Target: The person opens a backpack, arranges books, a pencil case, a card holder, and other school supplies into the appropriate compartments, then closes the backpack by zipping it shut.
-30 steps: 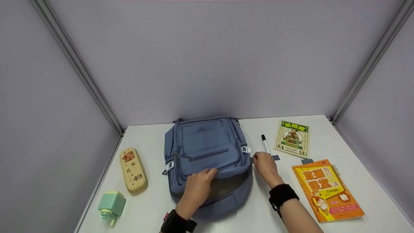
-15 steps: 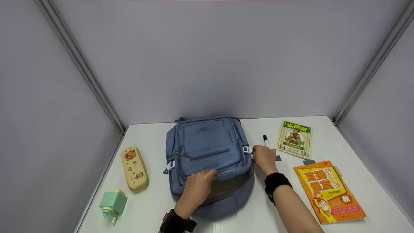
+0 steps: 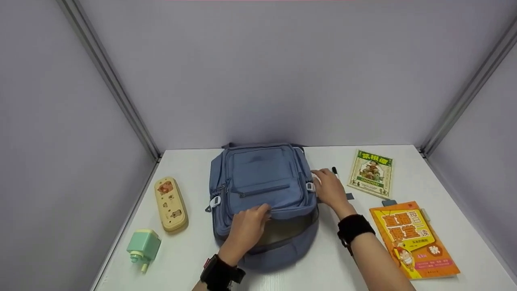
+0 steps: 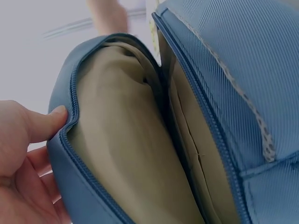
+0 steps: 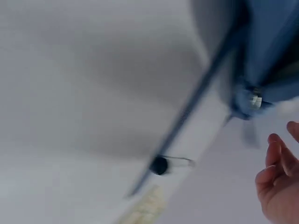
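A blue backpack (image 3: 258,173) lies on the white table, its zipped main compartment gaping toward the near side. My left hand (image 3: 247,228) pinches the zippered rim (image 4: 74,107) of the flap, thumb on the inner side and fingers beneath. Inside, the tan lining (image 4: 121,126) shows in the left wrist view. At the bag's right side, beside the white buckle (image 3: 310,186), my right hand (image 3: 332,190) has its fingers loosely bent. In the right wrist view that hand (image 5: 282,182) appears apart from the bag, with nothing seen in it; this view is blurred.
Right of the bag lie a black-capped marker (image 3: 335,171), a green book (image 3: 370,173) and an orange book (image 3: 414,240). A yellow pencil case (image 3: 171,205) and a green pencil sharpener (image 3: 144,246) are on the left. Grey panels (image 3: 282,72) stand behind and at both sides.
My right hand has moved up along the bag's right side, and its fingers have loosened from a curled hold. The left hand keeps its pinch on the flap's rim.
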A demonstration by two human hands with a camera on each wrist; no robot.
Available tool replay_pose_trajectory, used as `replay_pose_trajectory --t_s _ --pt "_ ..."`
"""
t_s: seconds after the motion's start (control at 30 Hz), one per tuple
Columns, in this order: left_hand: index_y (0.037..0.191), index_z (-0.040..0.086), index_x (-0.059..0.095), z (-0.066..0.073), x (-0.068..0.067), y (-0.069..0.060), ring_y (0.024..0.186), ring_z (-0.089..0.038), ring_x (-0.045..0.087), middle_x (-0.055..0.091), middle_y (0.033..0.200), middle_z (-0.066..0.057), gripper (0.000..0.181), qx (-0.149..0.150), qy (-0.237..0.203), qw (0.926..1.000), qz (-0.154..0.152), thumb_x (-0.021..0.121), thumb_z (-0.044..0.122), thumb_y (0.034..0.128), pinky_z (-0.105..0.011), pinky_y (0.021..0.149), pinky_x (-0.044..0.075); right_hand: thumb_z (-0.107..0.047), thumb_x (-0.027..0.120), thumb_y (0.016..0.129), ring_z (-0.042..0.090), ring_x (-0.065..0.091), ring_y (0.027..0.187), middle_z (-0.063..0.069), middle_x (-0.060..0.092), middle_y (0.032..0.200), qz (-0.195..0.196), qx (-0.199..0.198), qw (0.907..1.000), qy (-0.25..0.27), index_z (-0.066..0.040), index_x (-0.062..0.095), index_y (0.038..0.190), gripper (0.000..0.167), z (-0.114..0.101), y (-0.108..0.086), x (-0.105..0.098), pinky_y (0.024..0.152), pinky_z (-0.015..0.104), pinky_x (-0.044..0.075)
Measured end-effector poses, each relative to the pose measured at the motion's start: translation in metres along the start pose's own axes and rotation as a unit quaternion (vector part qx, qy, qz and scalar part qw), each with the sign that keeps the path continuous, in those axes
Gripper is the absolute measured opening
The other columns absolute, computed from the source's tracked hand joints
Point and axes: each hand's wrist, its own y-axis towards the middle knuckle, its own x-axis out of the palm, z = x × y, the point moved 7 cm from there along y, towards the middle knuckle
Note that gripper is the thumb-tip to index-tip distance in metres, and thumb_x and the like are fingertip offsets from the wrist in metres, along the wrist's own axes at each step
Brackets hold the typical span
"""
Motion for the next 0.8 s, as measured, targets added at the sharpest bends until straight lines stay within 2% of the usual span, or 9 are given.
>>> replay_pose_trajectory --t_s 0.07,0.17,0.23,0.3,0.37,0.47,0.57,0.7,0.8 --pt "0.096 0.014 0.065 0.0 0.0 0.003 0.054 -0.021 0.062 0.068 0.075 0.0 0.012 0.004 0.006 1.0 0.001 0.073 0.016 0.0881 -0.034 0.044 0.044 -0.024 0.064 0.097 0.038 0.057 0.111 0.018 0.061 0.121 -0.026 -0.058 0.9967 0.051 -0.005 0.065 0.126 0.035 -0.025 -0.004 -0.008 0.092 0.055 0.043" --pt "0.096 0.013 0.065 0.0 0.0 0.005 0.053 -0.021 0.061 0.068 0.075 -0.001 0.011 0.005 0.014 0.9999 -0.003 0.073 0.017 0.0891 -0.034 0.043 0.044 -0.038 0.069 0.092 0.037 0.049 0.125 0.015 0.056 0.134 -0.129 -0.129 0.9757 0.122 -0.008 0.06 0.134 0.053 -0.064 -0.018 -0.007 0.101 0.057 0.036" --pt "0.095 0.013 0.064 0.001 0.0 0.006 0.054 -0.022 0.061 0.067 0.075 -0.001 0.01 0.003 0.02 0.9998 -0.007 0.071 0.017 0.0902 -0.034 0.044 0.044 -0.044 0.072 0.088 0.034 0.044 0.132 0.012 0.053 0.139 -0.19 -0.159 0.9593 0.136 -0.009 0.057 0.137 0.062 -0.087 -0.03 -0.003 0.105 0.056 0.033" --pt "0.094 0.013 0.063 0.002 0.001 0.007 0.054 -0.022 0.061 0.067 0.074 -0.001 0.009 0.003 0.023 0.9997 -0.007 0.07 0.017 0.0912 -0.035 0.044 0.043 -0.047 0.073 0.086 0.029 0.046 0.132 0.007 0.053 0.14 -0.222 -0.179 0.9523 0.108 -0.011 0.055 0.139 0.067 -0.104 -0.039 0.003 0.106 0.052 0.034" --pt "0.094 0.013 0.064 0.001 0.0 0.007 0.055 -0.022 0.061 0.067 0.075 -0.001 0.008 0.006 0.024 0.9997 -0.003 0.07 0.017 0.0917 -0.035 0.045 0.044 -0.04 0.075 0.086 0.026 0.051 0.127 0.005 0.056 0.137 -0.217 -0.199 0.9536 0.061 -0.011 0.057 0.138 0.062 -0.116 -0.045 0.01 0.104 0.049 0.037" --pt "0.096 0.013 0.065 0.001 0.0 0.004 0.06 -0.02 0.063 0.066 0.079 0.0 0.01 0.015 0.004 0.9999 -0.002 0.072 0.018 0.0906 -0.035 0.049 0.047 -0.016 0.075 0.085 0.022 0.06 0.115 0.001 0.065 0.125 -0.181 -0.223 0.958 -0.001 -0.012 0.067 0.127 0.043 -0.124 -0.049 0.017 0.097 0.044 0.045" --pt "0.105 0.012 0.068 -0.003 0.0 0.0 0.078 -0.02 0.067 0.068 0.095 -0.001 0.019 0.028 -0.039 0.9986 -0.021 0.072 0.025 0.0907 -0.038 0.066 0.053 0.006 0.07 0.076 0.022 0.066 0.102 0.001 0.07 0.112 -0.139 -0.239 0.9605 -0.03 -0.011 0.074 0.112 0.04 -0.122 -0.051 0.018 0.087 0.041 0.051" --pt "0.12 0.011 0.066 -0.021 0.0 -0.01 0.112 -0.026 0.061 0.063 0.124 -0.008 0.041 0.035 -0.093 0.9928 -0.066 0.07 0.039 0.091 -0.046 0.093 0.047 0.014 0.065 0.072 0.027 0.066 0.102 0.005 0.071 0.11 -0.119 -0.237 0.9642 -0.011 -0.008 0.075 0.109 0.044 -0.114 -0.052 0.01 0.088 0.042 0.05" --pt "0.13 0.013 0.062 -0.038 0.0 -0.019 0.126 -0.031 0.051 0.056 0.137 -0.009 0.052 0.031 -0.113 0.9889 -0.091 0.069 0.046 0.0895 -0.05 0.101 0.04 0.02 0.058 0.071 0.029 0.065 0.106 0.007 0.071 0.111 -0.109 -0.242 0.9633 0.041 -0.005 0.073 0.111 0.05 -0.106 -0.051 0.0 0.091 0.044 0.049"
